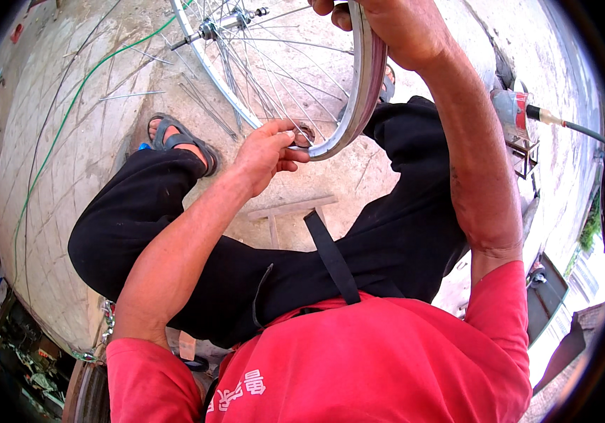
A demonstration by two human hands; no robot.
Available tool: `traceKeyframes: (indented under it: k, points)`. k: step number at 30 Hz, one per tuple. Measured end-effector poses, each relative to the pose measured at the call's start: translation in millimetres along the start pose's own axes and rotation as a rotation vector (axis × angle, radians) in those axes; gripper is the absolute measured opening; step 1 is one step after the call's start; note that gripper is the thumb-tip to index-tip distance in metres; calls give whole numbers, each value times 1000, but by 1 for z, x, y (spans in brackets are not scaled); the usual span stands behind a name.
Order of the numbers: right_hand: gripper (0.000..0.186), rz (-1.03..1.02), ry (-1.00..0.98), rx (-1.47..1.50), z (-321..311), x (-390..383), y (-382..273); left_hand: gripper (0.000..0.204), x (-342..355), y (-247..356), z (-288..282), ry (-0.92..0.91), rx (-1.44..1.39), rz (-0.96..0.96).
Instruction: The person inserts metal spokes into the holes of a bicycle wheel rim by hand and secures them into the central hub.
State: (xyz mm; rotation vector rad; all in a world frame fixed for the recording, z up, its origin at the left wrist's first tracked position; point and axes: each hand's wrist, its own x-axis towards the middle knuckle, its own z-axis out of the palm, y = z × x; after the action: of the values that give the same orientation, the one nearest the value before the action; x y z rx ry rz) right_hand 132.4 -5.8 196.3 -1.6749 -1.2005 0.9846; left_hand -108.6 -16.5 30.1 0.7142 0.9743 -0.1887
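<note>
A silver bicycle wheel [345, 138] stands between my knees, its hub [209, 29] and thin spokes to the upper left. My left hand [269, 153] is closed at the lower part of the rim. Between its thumb and fingers is a small, dark, round spoke wrench [304, 135], set close to where a spoke meets the rim. Higher up, my right hand [402, 32] wraps over the rim's right side, with fingertips showing on the inner edge. The top of the wheel runs out of view.
Loose spokes [207, 110] lie on the concrete floor [41, 169], near my sandalled foot [175, 139]. A green cord [70, 107] curves along the left. At right sits a red and grey device [511, 110] with a dark cable. A wooden piece [290, 209] lies between my legs.
</note>
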Motion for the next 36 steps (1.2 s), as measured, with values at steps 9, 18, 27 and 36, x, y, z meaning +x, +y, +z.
traceKeyframes:
  k: [9, 18, 27, 36]
  points:
    - [30, 56, 12, 20, 1, 1, -1, 45, -3, 5, 0, 37, 213, 76]
    - [29, 50, 14, 19, 1, 3, -1, 48, -4, 3, 0, 23, 101, 66]
    - [29, 72, 13, 25, 2, 2, -2, 48, -9, 5, 0, -14, 26, 31]
    - [30, 66, 26, 8, 2, 3, -1, 48, -7, 11, -1, -19, 154, 75]
